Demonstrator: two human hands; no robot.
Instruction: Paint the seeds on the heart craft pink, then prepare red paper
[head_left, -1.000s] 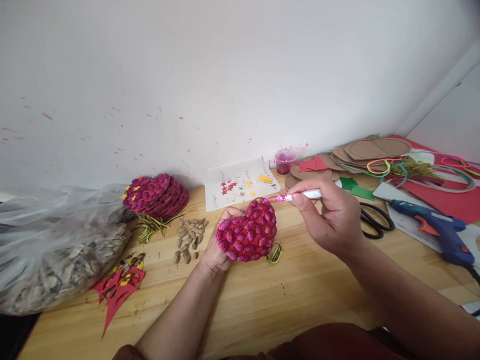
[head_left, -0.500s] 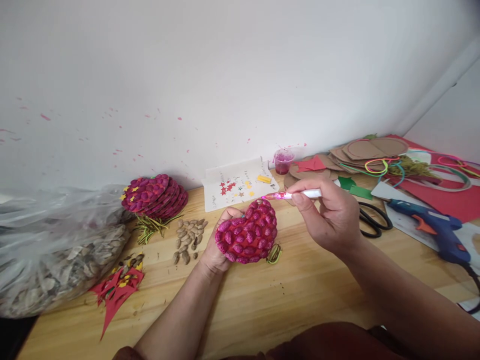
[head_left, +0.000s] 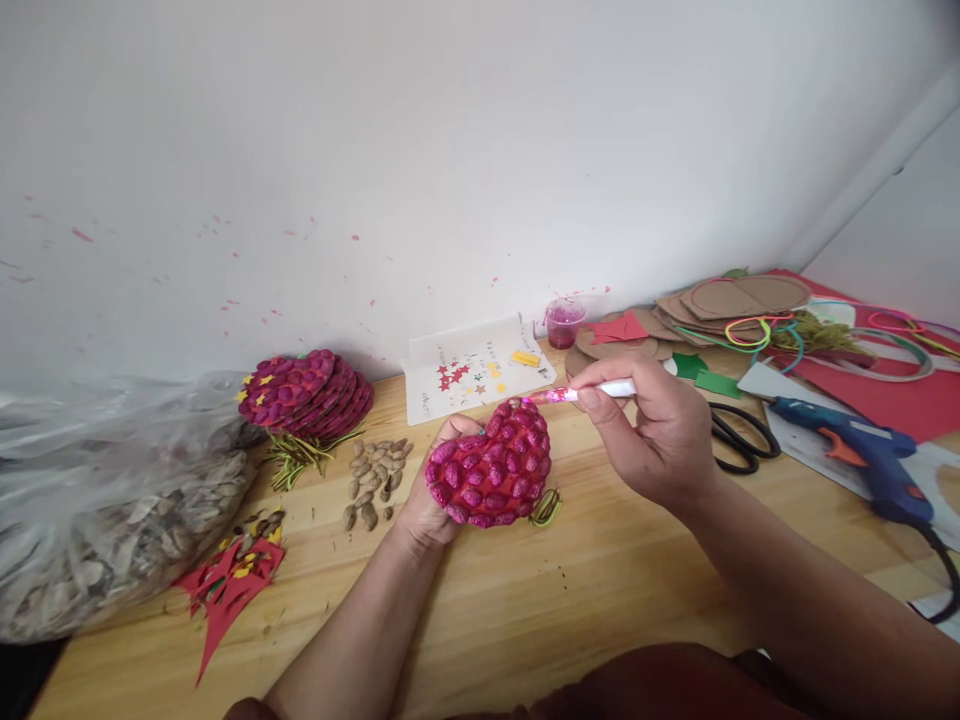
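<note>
My left hand (head_left: 433, 500) holds a heart-shaped piece (head_left: 491, 470) covered in peanut shells painted magenta; most of its fingers are hidden behind the heart. A white-handled paintbrush (head_left: 609, 389) is pinched in my right hand (head_left: 660, 430), its bristles pink with paint and at the heart's upper edge. A small coil of yellow-green cord (head_left: 547, 508) shows beside the heart's right side. Behind stands a clear plastic cup of magenta paint (head_left: 564, 325). Several unpainted peanut shells (head_left: 375, 470) lie on the wooden table (head_left: 510, 630) to the left of the heart.
At left are a stack of painted hearts (head_left: 307, 395), a plastic bag of shells (head_left: 135, 530) and red paper scraps (head_left: 232, 580). A sheet with paper stars (head_left: 435, 400) lies behind. At right are cardboard pieces (head_left: 742, 295), black-handled scissors (head_left: 742, 440) and a blue glue gun (head_left: 862, 440).
The brush tip has shifted slightly left and down along the heart's top edge. Both hands keep their hold, and the whole view has moved a little.
</note>
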